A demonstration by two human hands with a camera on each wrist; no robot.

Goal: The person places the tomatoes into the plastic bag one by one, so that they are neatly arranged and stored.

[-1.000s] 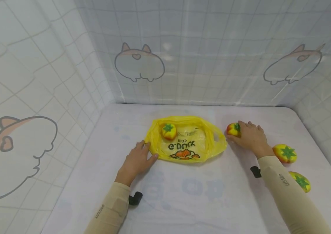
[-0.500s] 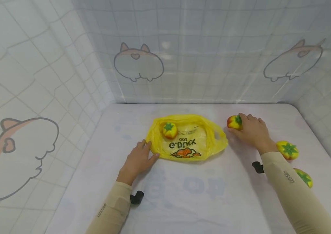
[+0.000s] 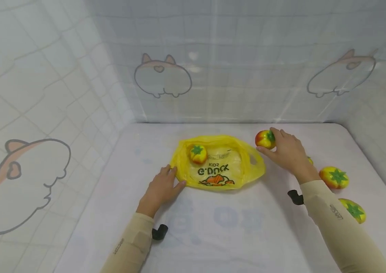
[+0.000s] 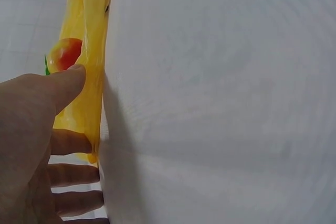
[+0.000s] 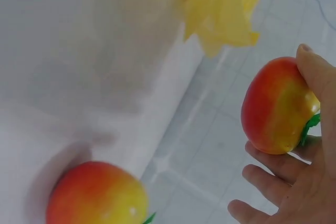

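A yellow plastic bag [image 3: 237, 167] printed with "KIDS" lies flat on the white table [image 3: 213, 227], and one red-and-yellow toy fruit [image 3: 198, 154] is inside it near its left end. My left hand [image 3: 162, 184] rests with straight fingers on the bag's left edge. In the left wrist view the thumb of that hand [image 4: 47, 129] lies against the yellow bag [image 4: 86, 77], with the fruit [image 4: 65, 53] showing beyond it. My right hand [image 3: 283, 149] grips a second toy fruit [image 3: 264, 139] just right of the bag's handle, raised off the table. The right wrist view shows this fruit [image 5: 275, 106] cupped in the right hand [image 5: 310, 177].
Two more toy fruits [image 3: 334, 177] [image 3: 352, 210] lie at the table's right side, and a sliver of another [image 3: 310, 160] shows behind my right wrist. One fruit [image 5: 97, 195] also appears in the right wrist view. Checked curtain walls [image 3: 213, 76] enclose the table on three sides.
My right hand has lifted its fruit off the table and carried it left, toward the bag's handle. The left hand and the bag have stayed put.
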